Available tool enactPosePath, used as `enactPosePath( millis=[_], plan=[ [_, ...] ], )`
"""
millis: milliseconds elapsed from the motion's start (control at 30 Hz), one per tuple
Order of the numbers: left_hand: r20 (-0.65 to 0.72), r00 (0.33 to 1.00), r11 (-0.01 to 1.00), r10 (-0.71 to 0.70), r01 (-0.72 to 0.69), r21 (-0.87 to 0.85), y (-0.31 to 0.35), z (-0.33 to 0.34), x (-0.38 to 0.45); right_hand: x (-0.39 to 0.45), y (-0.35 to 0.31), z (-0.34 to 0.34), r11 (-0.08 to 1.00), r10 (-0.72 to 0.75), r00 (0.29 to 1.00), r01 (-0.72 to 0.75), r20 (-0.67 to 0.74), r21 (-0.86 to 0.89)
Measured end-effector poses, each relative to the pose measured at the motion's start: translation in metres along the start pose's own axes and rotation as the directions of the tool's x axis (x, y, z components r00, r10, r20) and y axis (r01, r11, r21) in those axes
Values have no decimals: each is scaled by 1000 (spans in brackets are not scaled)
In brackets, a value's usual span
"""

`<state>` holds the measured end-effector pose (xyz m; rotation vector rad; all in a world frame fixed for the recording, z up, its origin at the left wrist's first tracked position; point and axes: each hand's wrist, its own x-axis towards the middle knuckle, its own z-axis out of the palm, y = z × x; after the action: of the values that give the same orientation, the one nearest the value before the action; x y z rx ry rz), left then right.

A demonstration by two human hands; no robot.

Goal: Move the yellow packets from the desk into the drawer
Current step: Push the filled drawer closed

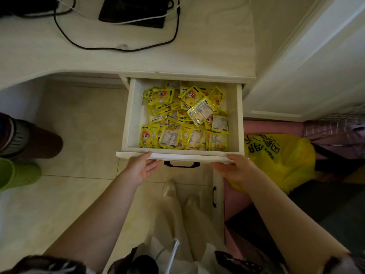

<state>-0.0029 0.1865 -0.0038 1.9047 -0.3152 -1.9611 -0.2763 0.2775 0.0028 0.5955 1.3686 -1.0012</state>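
Yellow packets point(184, 117), too many and too jumbled to count exactly, lie heaped in the one open drawer point(134, 115), filling its middle and right side and leaving a bare strip along its left wall. None shows on the pale desk point(59, 48), where one black cable point(118, 48) loops near the front edge and one dark flat device point(136, 11) sits by the back edge.

Two hands meet the drawer's front edge. The left hand point(141, 168) rests at the left corner, palm turned inward, fingers straight and close together. The right hand point(232, 168) rests at the right corner, fingers straight and together along the edge. One black handle point(181, 164) shows between them.

On the cream tiled floor point(79, 125), a brown bin point(29, 138) and a green bin point(18, 173) stand at the left. A yellow plastic bag point(280, 157) lies right of the drawer, below a white cabinet point(316, 66).
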Motion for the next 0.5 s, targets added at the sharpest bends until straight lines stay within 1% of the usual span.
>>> enactPosePath(
  millis=[33, 167, 233, 300, 400, 500],
  plan=[
    [5, 1000, 1000, -11, 11, -14, 0, 1, 1, 2, -1, -1, 999, 19, 1000, -19, 11, 29],
    [47, 998, 992, -36, 41, -118, -5, -2, 6, 8, -4, -1, 998, 50, 999, -51, 20, 44],
    [36, 999, 987, -30, 35, -158, -3, -1, 9, 11, -9, -2, 995, 66, 998, -67, 17, 79],
    [21, 999, 984, -30, 33, -176, 2, 1, 11, 11, -12, 1, 995, 77, 997, -77, 9, 68],
    [16, 1000, 988, -3, 5, -154, 15, 9, 16, 13, -18, 13, 999, 35, 999, -35, -30, -20],
    [26, 998, 995, 59, -57, -78, 37, 25, 24, 16, -40, 33, 996, -20, 999, 17, -30, -89]
  ],
)
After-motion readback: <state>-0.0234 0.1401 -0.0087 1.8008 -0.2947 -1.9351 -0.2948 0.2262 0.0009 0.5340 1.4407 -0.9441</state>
